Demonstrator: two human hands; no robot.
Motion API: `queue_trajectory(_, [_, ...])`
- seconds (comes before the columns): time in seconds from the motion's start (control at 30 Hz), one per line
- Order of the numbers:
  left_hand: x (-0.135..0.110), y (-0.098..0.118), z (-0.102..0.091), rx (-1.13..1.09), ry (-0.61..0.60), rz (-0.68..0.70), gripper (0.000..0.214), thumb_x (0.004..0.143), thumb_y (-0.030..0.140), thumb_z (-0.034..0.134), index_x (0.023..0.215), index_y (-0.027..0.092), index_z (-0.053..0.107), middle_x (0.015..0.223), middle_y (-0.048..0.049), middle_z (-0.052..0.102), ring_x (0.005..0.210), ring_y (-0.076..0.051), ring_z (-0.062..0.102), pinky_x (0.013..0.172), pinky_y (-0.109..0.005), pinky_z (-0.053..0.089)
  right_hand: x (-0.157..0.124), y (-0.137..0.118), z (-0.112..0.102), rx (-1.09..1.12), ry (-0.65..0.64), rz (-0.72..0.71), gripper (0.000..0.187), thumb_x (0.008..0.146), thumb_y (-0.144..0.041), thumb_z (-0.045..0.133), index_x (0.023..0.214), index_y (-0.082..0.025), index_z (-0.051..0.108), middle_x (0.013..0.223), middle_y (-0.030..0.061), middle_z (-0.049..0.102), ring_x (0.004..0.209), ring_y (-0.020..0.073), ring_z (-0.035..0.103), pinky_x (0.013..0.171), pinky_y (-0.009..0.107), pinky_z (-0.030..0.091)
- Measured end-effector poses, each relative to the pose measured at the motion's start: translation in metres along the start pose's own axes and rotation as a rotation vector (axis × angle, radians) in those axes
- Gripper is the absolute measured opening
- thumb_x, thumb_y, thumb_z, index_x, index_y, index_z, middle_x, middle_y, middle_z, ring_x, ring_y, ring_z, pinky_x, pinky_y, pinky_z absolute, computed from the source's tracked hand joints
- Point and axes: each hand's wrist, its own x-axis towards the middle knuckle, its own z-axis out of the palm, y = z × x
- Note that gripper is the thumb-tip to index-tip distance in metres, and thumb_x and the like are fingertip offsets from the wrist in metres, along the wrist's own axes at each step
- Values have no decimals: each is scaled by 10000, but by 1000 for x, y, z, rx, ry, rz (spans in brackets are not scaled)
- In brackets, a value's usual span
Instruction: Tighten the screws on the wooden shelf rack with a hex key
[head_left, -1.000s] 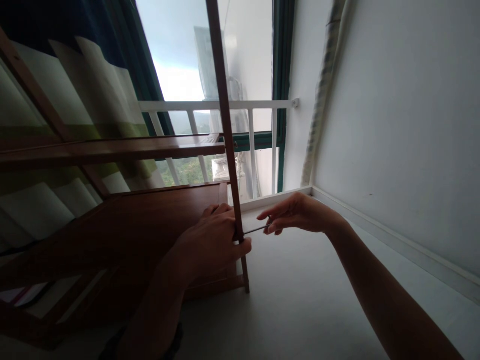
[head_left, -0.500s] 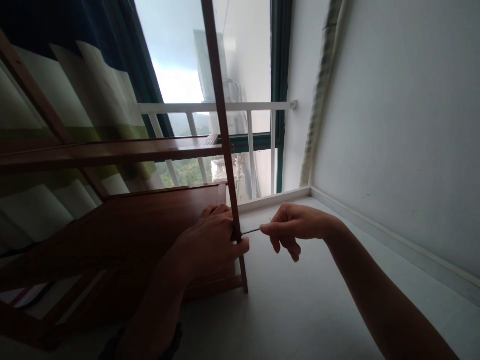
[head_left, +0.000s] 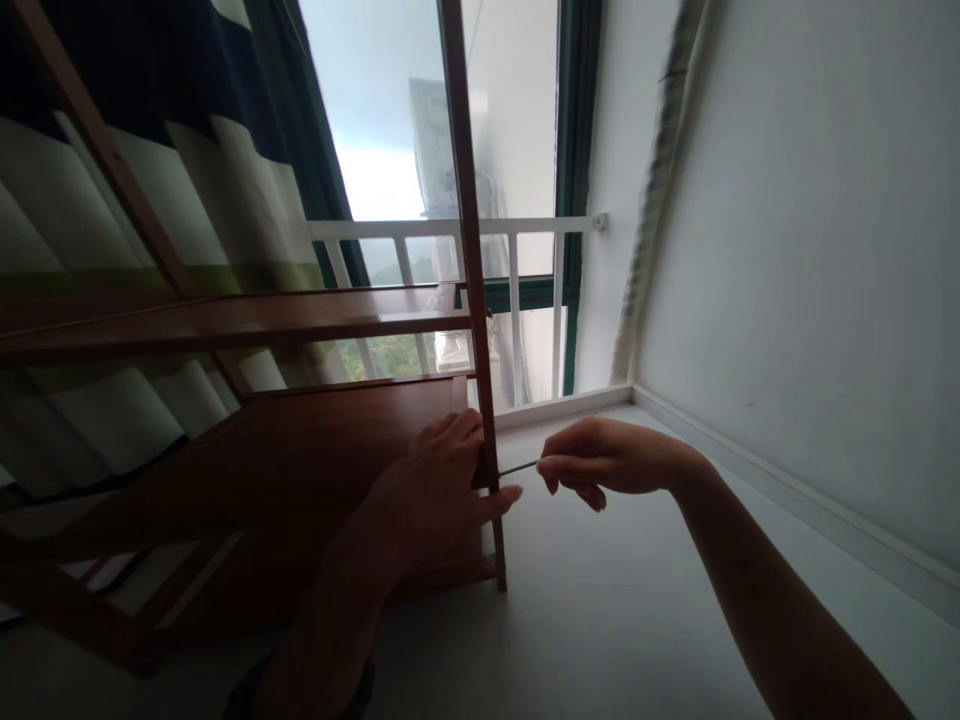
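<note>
A brown wooden shelf unit [head_left: 300, 440] stands on the pale floor. Its thin upright post [head_left: 480, 330] rises past the window. My left hand [head_left: 439, 495] is wrapped round that post low down, thumb on the right side, fingers on the shelf board. My right hand [head_left: 600, 462] pinches a thin metal tool, perhaps a hex key [head_left: 519, 467]. The tool's tip meets the post just above my left thumb.
A window with a white railing [head_left: 450, 228] and dark green frame lies behind the shelf. Striped curtains [head_left: 150, 200] hang at left. A white wall with a skirting board [head_left: 787, 480] runs along the right. A covered pipe [head_left: 652, 190] stands in the corner.
The view has shifted slightly. My right hand has turned on the tool, its lower fingers curling in from hanging down. My left hand keeps its hold on the post.
</note>
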Motion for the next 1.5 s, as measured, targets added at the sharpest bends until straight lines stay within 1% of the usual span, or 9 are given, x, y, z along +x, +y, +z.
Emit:
queue_trajectory(0.2, [-45,-24,-11,160,168,-55,449,767,516,598,1110,234,531,1118,-46,606,1017,-242,560,864,-387,443,-3,0,-1,-100,41,-52,412,883,-490,466,882,-127,661,532,-34,520,486,58,509,499,173,395])
queue_trajectory(0.33, [-82,-58,-16,298,183,-29,504,836,503,508,1267,247,459,1279,-51,552,1153,-240,514,966,-398,408,0,6,-1,-84,46,-90,391,886,-457,484,983,-135,683,558,-20,553,512,65,517,512,182,402])
queue_trajectory(0.43, [-94,-69,-13,365,193,27,509,868,456,476,1333,259,410,1354,-38,503,1219,-226,468,1012,-394,373,1,7,2,-21,77,-100,373,875,-428,517,1053,-128,650,640,-4,598,594,89,591,572,205,472])
queue_trajectory(0.53, [-92,-66,-8,406,259,24,478,864,448,480,1286,223,473,1305,-62,549,1178,-242,505,983,-408,390,-1,3,6,40,132,-105,360,868,-413,533,1079,-127,586,675,-1,620,621,114,633,600,249,523])
queue_trajectory(0.63, [-88,-62,-3,424,328,14,437,849,449,500,1210,203,529,1236,-75,596,1123,-262,544,948,-430,402,-3,0,11,43,151,-97,312,872,-421,519,941,-120,567,665,20,644,625,138,659,592,277,545])
queue_trajectory(0.9, [-73,-48,0,388,346,-79,419,812,498,525,1045,155,580,1075,-109,644,995,-282,591,874,-434,457,-2,-4,14,-39,140,-106,294,871,-418,516,854,-129,563,752,59,694,683,148,685,624,292,570])
queue_trajectory(1.13, [-42,-18,15,391,317,52,446,845,504,481,1226,276,526,1265,-49,590,1133,-270,557,967,-477,418,-3,-15,20,-226,243,-105,225,885,-334,516,824,-133,597,702,35,696,611,125,672,582,255,550])
queue_trajectory(1.27, [-31,-3,20,411,304,-9,428,848,509,455,1135,224,595,1248,-95,598,1139,-303,554,968,-501,419,-2,-14,18,-40,203,-72,238,873,-351,532,813,-127,585,652,23,676,554,115,655,525,230,536])
queue_trajectory(1.5, [-22,14,35,485,420,-68,368,826,342,452,1009,95,655,1117,-171,655,1066,-338,594,942,-485,455,12,5,12,452,34,-18,220,812,-323,632,785,-109,583,528,-35,588,383,41,507,379,141,403])
